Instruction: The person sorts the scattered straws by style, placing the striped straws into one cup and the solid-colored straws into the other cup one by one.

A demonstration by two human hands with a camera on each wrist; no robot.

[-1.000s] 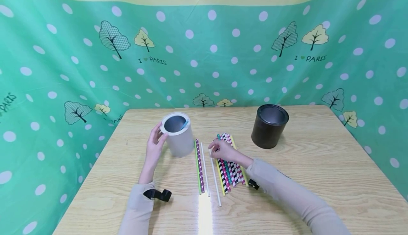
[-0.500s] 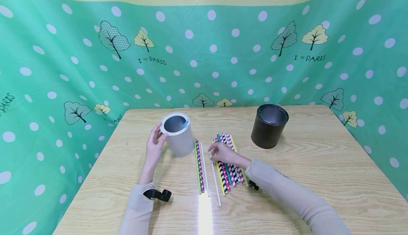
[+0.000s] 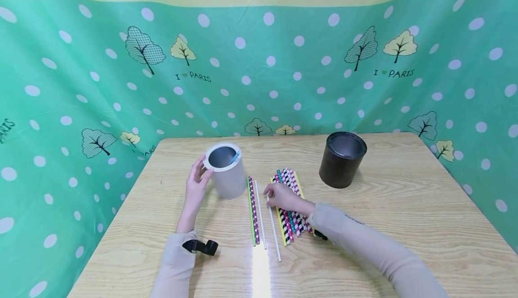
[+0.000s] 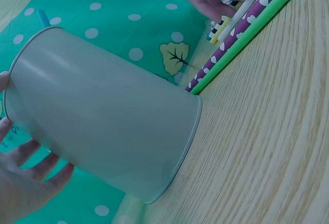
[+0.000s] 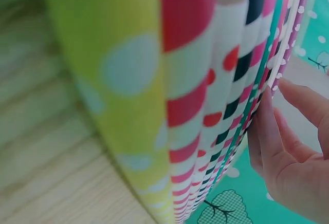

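Observation:
My left hand (image 3: 196, 185) holds the side and rim of a white can (image 3: 228, 182), fingers and thumb spread round it. A blue straw (image 3: 234, 157) leans inside against the rim. With thumb and fingertips, my right hand (image 3: 281, 197) pinches the upper part of a white straw (image 3: 274, 233) lying on the table. Under that hand and wrist lies a bundle of patterned paper straws (image 3: 298, 219). Between can and hand lie a green straw (image 3: 251, 212), a purple dotted straw (image 3: 254, 212) and another white straw (image 3: 261, 217). The right wrist view shows the bundle's straws (image 5: 185, 106) close up.
A dark brown can (image 3: 341, 163) stands upright at the back right of the wooden table (image 3: 404, 208). Behind the table hangs a green dotted curtain (image 3: 299, 91). Each wrist wears a black camera mount, such as the left one (image 3: 201, 246).
The bundled straws have shifted very slightly right, and my right hand and wrist have lowered a little. The left hand and both cans have stayed where they were.

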